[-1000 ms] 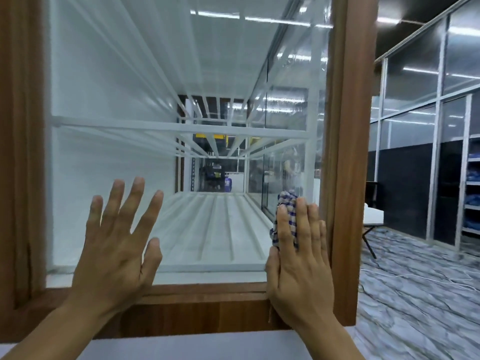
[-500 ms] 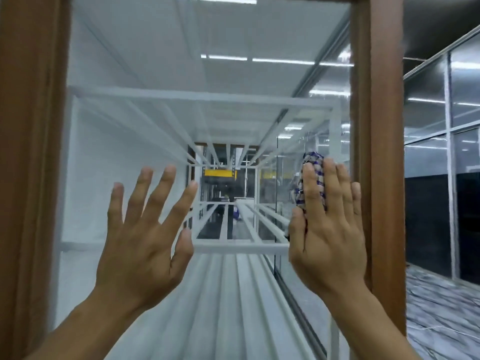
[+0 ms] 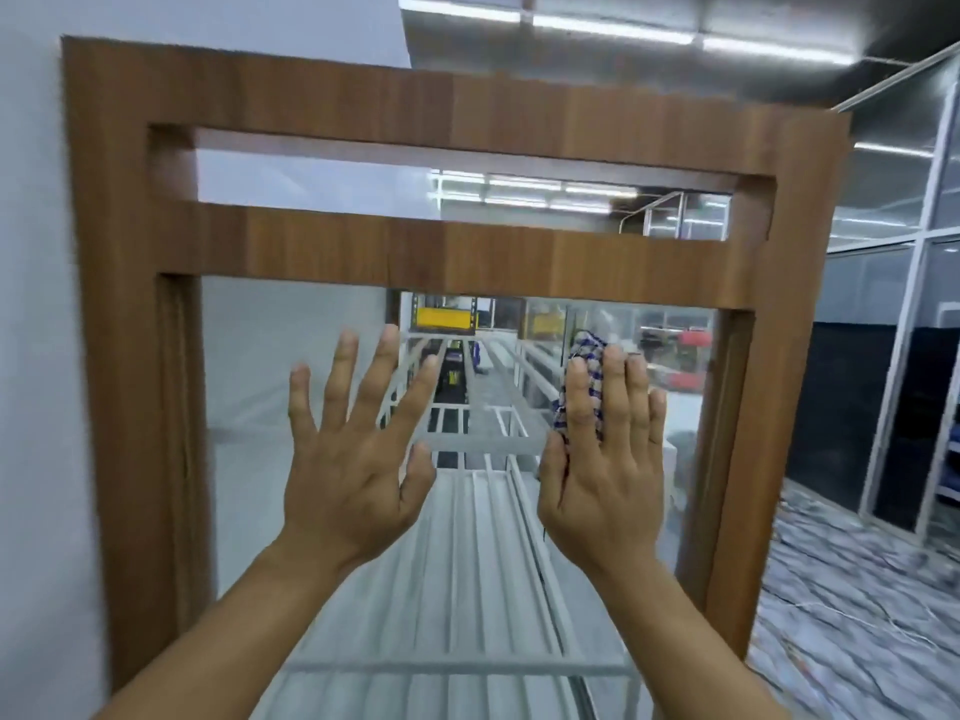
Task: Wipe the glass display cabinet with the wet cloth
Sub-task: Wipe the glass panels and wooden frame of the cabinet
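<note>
Evidently the flat right hand point(image 3: 605, 480) had pressed the cloth point(image 3: 586, 350) up the glass point(image 3: 291, 356) along its right edge, nearly finishing that strip; the left hand point(image 3: 353, 459) stayed spread, holding nothing.

**Bright overhead tubes, soft wide-angle frame**

Light falls from long white fluorescent ceiling tubes point(image 3: 613, 28) at the upper right, blown out to plain white. It is bright and even, with few hard shadows; only the inner recess of the brown wood-grain cabinet frame point(image 3: 467, 101) is dark down its left upright. The clear glass pane point(image 3: 291, 366) carries a milky sheen on its left part and faint reflections on its right. The whole picture is slightly soft: the wood grain smears, and the left hand point(image 3: 353, 459) and right hand point(image 3: 602, 475) blur at the fingertips. The wide lens tilts the frame's uprights and slants its top rail. The grey marbled floor point(image 3: 857, 589) streaks toward the edge
</note>
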A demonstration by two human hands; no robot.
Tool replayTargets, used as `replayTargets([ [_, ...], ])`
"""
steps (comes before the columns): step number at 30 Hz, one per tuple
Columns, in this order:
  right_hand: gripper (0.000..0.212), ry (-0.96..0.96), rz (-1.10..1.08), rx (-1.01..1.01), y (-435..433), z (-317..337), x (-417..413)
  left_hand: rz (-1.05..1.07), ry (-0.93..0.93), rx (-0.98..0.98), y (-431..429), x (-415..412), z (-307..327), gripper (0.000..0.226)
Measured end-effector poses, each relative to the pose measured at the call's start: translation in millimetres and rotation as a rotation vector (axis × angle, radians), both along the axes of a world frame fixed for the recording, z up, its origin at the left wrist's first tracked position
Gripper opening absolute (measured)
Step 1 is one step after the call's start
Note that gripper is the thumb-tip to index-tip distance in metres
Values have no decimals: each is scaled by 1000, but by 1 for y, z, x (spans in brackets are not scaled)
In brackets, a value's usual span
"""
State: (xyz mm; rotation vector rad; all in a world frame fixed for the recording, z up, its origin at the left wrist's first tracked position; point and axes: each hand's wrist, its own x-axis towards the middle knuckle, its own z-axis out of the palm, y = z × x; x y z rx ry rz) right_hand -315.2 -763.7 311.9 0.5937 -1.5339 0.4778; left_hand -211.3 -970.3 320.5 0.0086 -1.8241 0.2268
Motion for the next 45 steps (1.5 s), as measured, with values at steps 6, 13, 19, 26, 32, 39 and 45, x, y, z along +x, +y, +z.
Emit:
replayTargets([
  [6,56,-15,6,53,-2,19,7,0,-91,41,15,0,30,64],
  [13,52,27,95,125,21,18,0,-17,-175,24,32,2,9,63],
  [19,59,13,-127,94,81,13,-8,-62,-236,42,65,-4,-9,65],
  [26,49,-123,78,-133,115,5,-11,-74,-264,37,100,-18,-10,72],
  [32,52,-456,575,-526,127,22,-7,-47,-292,45,137,-32,-5,68],
  [39,39,-1098,1373,-592,179,44,-33,-19,-221,70,202,-63,11,71],
  [45,51,-1193,1458,-343,180,32,-73,42,-118,192,261,-93,24,79],
])
